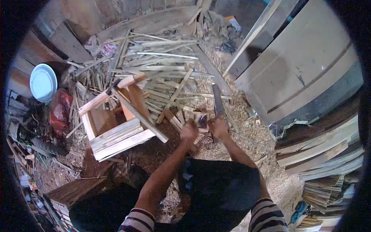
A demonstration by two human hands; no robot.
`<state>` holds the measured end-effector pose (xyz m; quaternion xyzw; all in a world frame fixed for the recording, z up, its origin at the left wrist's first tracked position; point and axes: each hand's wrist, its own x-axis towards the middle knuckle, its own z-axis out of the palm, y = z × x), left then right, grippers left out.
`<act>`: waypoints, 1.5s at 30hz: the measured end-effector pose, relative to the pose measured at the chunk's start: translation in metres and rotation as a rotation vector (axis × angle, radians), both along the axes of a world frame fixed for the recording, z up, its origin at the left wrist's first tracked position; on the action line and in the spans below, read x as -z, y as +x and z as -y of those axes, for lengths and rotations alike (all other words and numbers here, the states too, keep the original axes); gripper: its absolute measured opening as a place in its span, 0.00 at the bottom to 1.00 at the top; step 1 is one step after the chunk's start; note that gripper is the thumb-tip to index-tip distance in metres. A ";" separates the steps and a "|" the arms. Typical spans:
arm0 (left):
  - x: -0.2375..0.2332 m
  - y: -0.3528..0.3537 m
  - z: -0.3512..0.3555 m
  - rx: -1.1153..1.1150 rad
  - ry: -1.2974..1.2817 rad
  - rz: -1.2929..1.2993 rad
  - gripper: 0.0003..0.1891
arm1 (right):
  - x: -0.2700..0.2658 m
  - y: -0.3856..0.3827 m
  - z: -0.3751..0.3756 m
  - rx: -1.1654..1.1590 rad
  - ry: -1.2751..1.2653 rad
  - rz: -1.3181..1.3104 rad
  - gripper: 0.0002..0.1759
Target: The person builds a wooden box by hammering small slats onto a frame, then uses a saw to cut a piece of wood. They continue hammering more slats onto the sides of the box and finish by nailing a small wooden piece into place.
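Observation:
My left hand [189,131] is closed, its fingertips at the near left edge of a small pale piece with a dark, shiny middle [202,121]. On the other side of that piece is my right hand [219,128], its fingers curled in towards it. The small piece lies between the two hands; its exact kind is too small to tell. A long, dark, flat strip [218,98] runs away from me just beyond my right hand, partly covered by it. Below my left fingers, a brown wooden board [172,119] slants along the ground.
Left of my hands stands a wooden box-like frame [118,135] with a slanted bar. Thin wood strips [162,58] lie heaped ahead. Large panels [297,58] lean at the right, above curved boards [320,149]. A pale basin [43,82] is at far left. Shavings cover the ground.

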<state>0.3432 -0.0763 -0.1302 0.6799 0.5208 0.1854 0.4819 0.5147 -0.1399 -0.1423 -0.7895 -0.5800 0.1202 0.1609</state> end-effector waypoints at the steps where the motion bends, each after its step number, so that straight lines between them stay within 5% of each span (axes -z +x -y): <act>1: 0.017 -0.002 0.000 -0.088 0.051 -0.009 0.13 | 0.000 -0.008 -0.002 0.005 -0.020 -0.007 0.09; 5: 0.035 -0.013 -0.011 -0.029 0.047 -0.014 0.13 | 0.022 -0.017 -0.009 -0.126 0.059 0.076 0.10; 6: 0.038 -0.009 -0.011 -0.097 0.058 -0.051 0.14 | 0.025 -0.020 -0.020 -0.012 0.100 -0.280 0.11; 10: 0.050 -0.003 -0.022 -0.109 -0.122 -0.044 0.14 | 0.025 -0.009 -0.042 -0.083 -0.128 -0.065 0.12; 12: 0.057 0.002 -0.023 -0.148 0.129 -0.008 0.15 | 0.005 -0.003 -0.050 -0.337 -0.140 0.182 0.14; 16: 0.070 0.005 -0.028 -0.095 0.063 0.020 0.14 | 0.004 -0.003 -0.065 -0.377 -0.230 0.121 0.14; 19: 0.067 0.009 -0.028 -0.129 0.326 -0.137 0.13 | 0.016 -0.005 -0.065 -0.401 -0.232 0.250 0.17; 23: 0.048 0.008 -0.029 -0.131 0.150 -0.051 0.12 | 0.042 -0.004 -0.065 -0.208 -0.119 0.054 0.19; 26: 0.058 0.009 -0.027 -0.143 0.130 -0.028 0.11 | 0.023 -0.007 -0.062 -0.357 -0.365 0.334 0.19; 28: 0.056 0.008 -0.028 -0.155 0.089 -0.014 0.12 | 0.033 -0.004 -0.050 -0.352 0.091 0.192 0.14; 31: 0.057 0.006 -0.026 -0.093 0.239 -0.043 0.10 | 0.054 0.001 -0.050 -0.321 0.255 0.146 0.13; 32: 0.057 0.005 -0.026 -0.092 0.267 -0.024 0.11 | 0.058 0.005 -0.049 -0.319 0.254 0.142 0.13; 34: 0.067 0.003 -0.027 -0.091 0.298 -0.014 0.12 | 0.031 0.002 -0.053 -0.270 -0.216 -0.060 0.15; 37: 0.068 0.000 -0.032 -0.086 0.266 0.153 0.12 | 0.047 -0.005 -0.054 -0.265 -0.049 0.226 0.10; 45: 0.074 0.000 -0.030 -0.100 0.074 0.159 0.11 | 0.039 -0.005 -0.050 -0.322 0.143 0.027 0.11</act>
